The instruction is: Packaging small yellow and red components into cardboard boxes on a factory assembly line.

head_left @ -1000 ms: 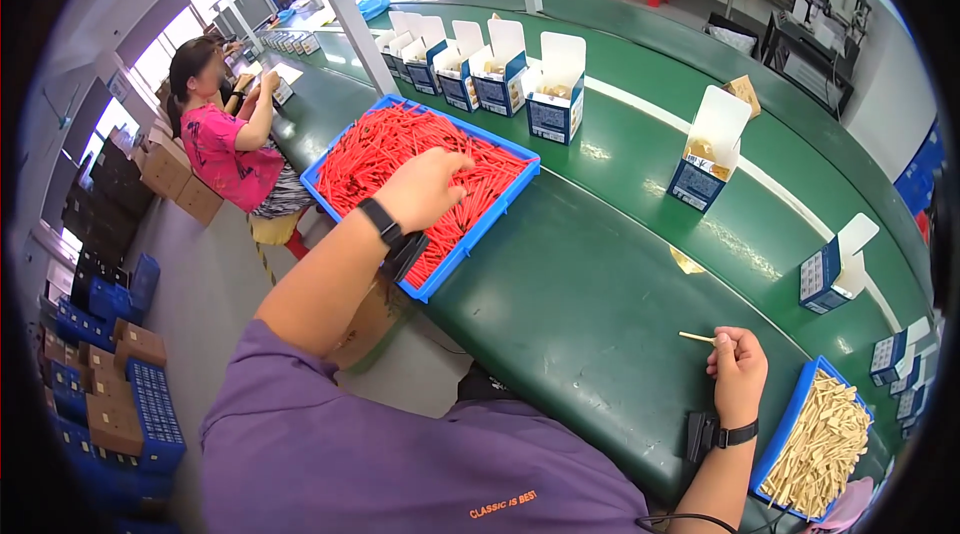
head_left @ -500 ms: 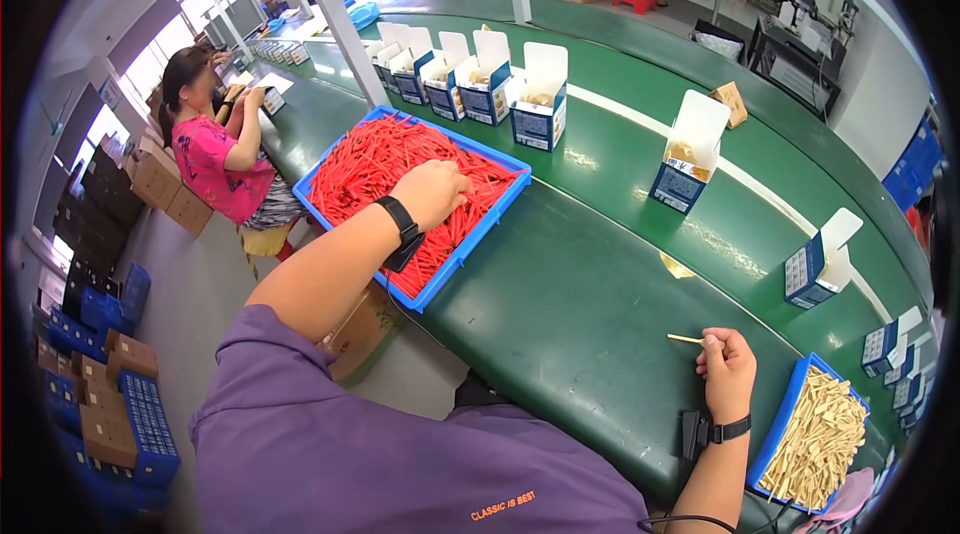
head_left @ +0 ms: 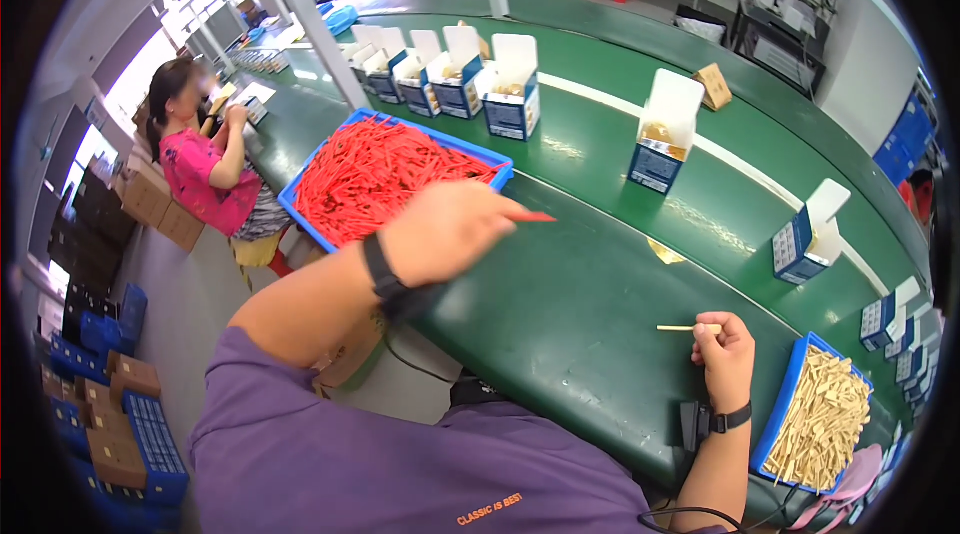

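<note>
My left hand [head_left: 450, 234] is closed on a slim, pointed red piece [head_left: 536, 217], whose tip sticks out to the right of the fingers. Beneath and behind this hand is a blue tray [head_left: 500, 162] heaped with thin red pieces [head_left: 390, 164] of the same kind. Over the green table, my right hand [head_left: 728, 354] pinches a short, pale wooden stick [head_left: 676, 328] that points left. To its right stands a blue bin [head_left: 782, 414] filled with small pale wooden pieces [head_left: 822, 419].
Open blue-and-white boxes [head_left: 512, 104] line the green conveyor [head_left: 590, 124] beyond the table [head_left: 560, 334], with others [head_left: 808, 232] farther right. A small brown carton [head_left: 713, 87] lies on the conveyor. A co-worker in pink [head_left: 205, 164] handles a box at the far left.
My left hand has lifted out of the red heap and moved right and nearer, carrying a red piece. My right hand stays nearly in place with its stick. The whole view has shifted slightly.
</note>
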Available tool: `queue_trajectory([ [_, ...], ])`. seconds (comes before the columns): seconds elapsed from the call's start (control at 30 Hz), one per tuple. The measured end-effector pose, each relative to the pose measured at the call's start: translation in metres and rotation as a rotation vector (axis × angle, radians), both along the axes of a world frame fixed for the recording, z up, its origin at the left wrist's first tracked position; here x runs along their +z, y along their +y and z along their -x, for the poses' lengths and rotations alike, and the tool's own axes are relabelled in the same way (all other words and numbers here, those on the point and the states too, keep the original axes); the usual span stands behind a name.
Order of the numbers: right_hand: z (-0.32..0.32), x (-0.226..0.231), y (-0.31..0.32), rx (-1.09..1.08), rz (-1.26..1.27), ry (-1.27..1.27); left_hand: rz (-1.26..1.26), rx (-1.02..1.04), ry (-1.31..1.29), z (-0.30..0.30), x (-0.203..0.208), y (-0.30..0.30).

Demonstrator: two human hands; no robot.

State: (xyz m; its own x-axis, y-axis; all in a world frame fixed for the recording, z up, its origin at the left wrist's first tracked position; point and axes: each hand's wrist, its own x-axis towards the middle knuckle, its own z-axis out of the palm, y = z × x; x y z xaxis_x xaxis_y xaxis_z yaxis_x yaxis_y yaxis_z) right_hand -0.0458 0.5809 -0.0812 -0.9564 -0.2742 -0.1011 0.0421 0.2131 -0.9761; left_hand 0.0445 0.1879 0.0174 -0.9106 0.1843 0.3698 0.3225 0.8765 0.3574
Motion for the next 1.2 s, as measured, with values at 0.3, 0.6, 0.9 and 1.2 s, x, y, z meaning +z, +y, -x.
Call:
queue_trajectory([
  [0.3,-0.008,0.002,0.01,-0.019,0.154,0.066,-0.296,-0.363,-0.284,0.053,-0.052,0.17],
  [0.6,-0.001,-0.021,0.006,-0.065,0.221,0.047,-1.255,-0.406,-0.712,0.089,-0.107,0.213],
  [0.9,-0.005,-0.016,-0.007,-0.07,-0.043,0.282,-0.998,-0.264,-0.435,0.085,-0.122,0.192],
  [1.2,-0.008,-0.009,-0.015,-0.089,0.206,-0.077,-1.127,-0.166,-0.722,0.082,-0.112,0.19],
])
